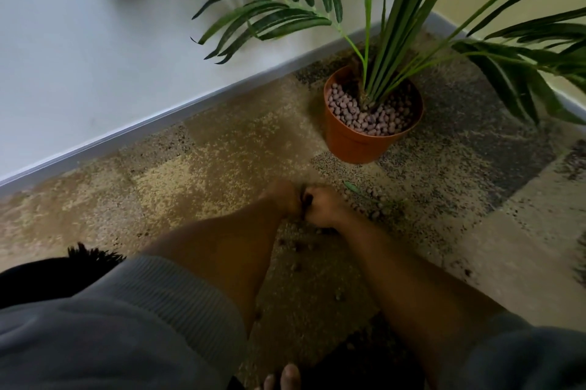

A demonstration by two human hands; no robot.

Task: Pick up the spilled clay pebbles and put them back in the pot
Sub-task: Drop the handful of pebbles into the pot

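Here, two hands (302, 204) together, one pot (355, 142)

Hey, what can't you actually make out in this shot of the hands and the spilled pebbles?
- Head view: whether the left hand and right hand hold pebbles; the fingers curl away from the camera.
- Loose clay pebbles on the carpet: too dark and blurred to count.
- Far rim of the terracotta pot: hidden by palm stems.

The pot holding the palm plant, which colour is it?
The pot is terracotta orange, seen in the head view.
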